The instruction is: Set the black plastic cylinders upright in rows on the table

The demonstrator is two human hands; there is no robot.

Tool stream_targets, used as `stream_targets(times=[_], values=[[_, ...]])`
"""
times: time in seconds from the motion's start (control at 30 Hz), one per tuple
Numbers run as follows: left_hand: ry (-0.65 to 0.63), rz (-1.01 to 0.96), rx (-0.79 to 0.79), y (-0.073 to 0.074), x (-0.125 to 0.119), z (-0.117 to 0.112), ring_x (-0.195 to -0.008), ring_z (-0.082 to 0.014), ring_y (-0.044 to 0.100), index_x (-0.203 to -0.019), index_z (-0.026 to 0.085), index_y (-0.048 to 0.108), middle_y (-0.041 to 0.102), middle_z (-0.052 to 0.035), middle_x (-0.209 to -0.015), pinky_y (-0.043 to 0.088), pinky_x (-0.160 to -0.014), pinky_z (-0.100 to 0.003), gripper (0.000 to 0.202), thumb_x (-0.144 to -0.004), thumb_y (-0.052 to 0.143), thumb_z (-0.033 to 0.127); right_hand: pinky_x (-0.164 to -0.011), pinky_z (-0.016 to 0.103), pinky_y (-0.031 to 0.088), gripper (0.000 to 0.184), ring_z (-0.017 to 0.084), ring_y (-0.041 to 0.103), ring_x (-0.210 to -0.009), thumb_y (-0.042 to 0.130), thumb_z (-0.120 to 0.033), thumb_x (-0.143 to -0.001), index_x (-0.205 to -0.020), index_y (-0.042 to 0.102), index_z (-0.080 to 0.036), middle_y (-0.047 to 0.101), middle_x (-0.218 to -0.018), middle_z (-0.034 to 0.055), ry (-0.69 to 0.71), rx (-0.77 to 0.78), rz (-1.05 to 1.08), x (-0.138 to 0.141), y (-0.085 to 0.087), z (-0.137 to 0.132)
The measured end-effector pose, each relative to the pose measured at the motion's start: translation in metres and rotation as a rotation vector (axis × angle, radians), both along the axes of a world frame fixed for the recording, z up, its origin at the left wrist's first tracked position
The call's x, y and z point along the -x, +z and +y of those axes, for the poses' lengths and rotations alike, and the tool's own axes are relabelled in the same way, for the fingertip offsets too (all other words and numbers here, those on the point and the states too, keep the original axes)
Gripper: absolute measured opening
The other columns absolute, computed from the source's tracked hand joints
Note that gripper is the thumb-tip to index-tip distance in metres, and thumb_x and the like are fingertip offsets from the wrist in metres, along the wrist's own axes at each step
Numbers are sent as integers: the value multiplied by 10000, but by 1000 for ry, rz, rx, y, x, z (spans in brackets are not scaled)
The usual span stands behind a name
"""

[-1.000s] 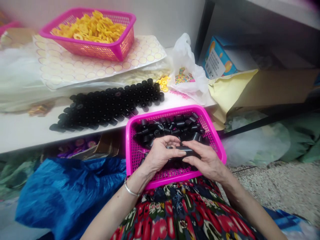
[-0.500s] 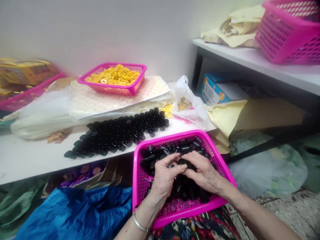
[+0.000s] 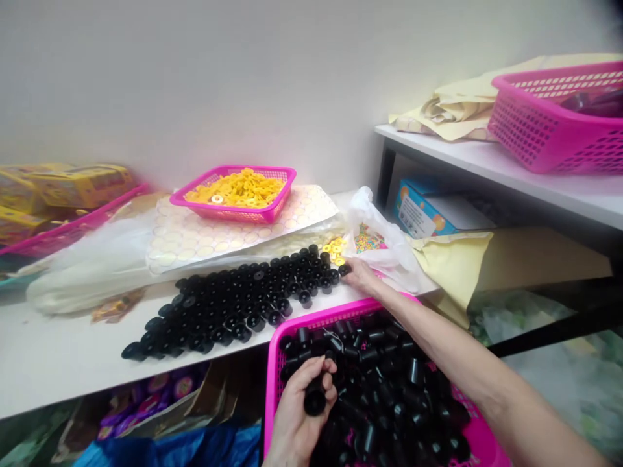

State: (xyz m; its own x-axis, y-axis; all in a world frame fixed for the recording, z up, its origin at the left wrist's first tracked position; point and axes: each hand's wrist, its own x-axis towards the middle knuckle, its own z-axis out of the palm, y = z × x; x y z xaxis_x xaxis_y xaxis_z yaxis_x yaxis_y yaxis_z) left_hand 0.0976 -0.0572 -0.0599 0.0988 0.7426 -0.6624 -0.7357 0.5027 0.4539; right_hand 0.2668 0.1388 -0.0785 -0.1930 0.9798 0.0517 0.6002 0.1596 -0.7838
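Note:
My left hand is closed around a short black cylinder, above the left part of a pink basket. Loose black cylinders of the same kind fill that basket. Reaching over to the white table, my right hand pinches another black cylinder at the right end of a packed block of black cylinders. The pieces in this block stand upright in slanting rows, open hollows showing on top. My right fingertips are partly hidden behind the piece.
Behind the rows, a pink basket of yellow rings rests on a patterned sheet. Small yellow rings and a clear bag of colourful beads lie near my right hand. A shelf at right holds another pink basket.
My hands were together over the black cylinders in the basket. Now my right hand has moved up and away to the table rows with a cylinder; my left stays over the basket. The view has tilted.

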Motion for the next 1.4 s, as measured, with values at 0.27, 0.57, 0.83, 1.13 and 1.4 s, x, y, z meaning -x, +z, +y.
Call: stream_targets(times=[0.27, 0.57, 0.83, 1.13, 1.4], values=[[11, -32, 49, 1, -1, 9, -510, -61, 444, -650, 51, 618, 591, -89, -697, 384, -443, -172, 213, -835, 534, 114, -550, 204, 359, 131, 126, 519, -618, 545, -117, -628, -741, 607, -136, 594, -656, -1, 90, -4, 39, 12, -11, 21], [8, -36, 34, 11, 0, 9, -707, -171, 626, -761, 33, 678, 671, -178, -849, 545, -585, -254, 266, -855, 439, 105, -610, 235, 398, 100, 114, 509, -632, 565, -226, -767, -793, 623, -149, 569, -672, -16, 141, 53, 105, -51, 35, -70], [3, 9, 3, 7, -19, 5, -777, -175, 676, -835, 74, 660, 690, -110, -853, 587, -665, -244, 175, -843, 489, 41, -766, 359, 415, 107, 248, 518, -908, 559, -230, -810, -864, 598, -146, 587, -966, 117, 222, -105, -685, -71, 20, -151], [-169, -37, -43, 18, -27, -4, -563, -109, 618, -886, 105, 634, 671, -82, -733, 527, -484, -171, 163, -899, 492, 184, -817, 365, 478, 255, 184, 585, -876, 609, -258, -761, -1005, 568, -195, 617, -973, 48, -104, 198, 444, -62, 21, -162], [-191, -82, -158, 20, -45, -11, -690, -139, 655, -885, 89, 682, 689, -96, -868, 556, -582, -207, 117, -817, 597, 132, -1034, 430, 420, 210, 159, 633, -953, 704, -274, -743, -923, 600, -250, 640, -961, -15, -167, 348, 1405, -34, 27, -195]])
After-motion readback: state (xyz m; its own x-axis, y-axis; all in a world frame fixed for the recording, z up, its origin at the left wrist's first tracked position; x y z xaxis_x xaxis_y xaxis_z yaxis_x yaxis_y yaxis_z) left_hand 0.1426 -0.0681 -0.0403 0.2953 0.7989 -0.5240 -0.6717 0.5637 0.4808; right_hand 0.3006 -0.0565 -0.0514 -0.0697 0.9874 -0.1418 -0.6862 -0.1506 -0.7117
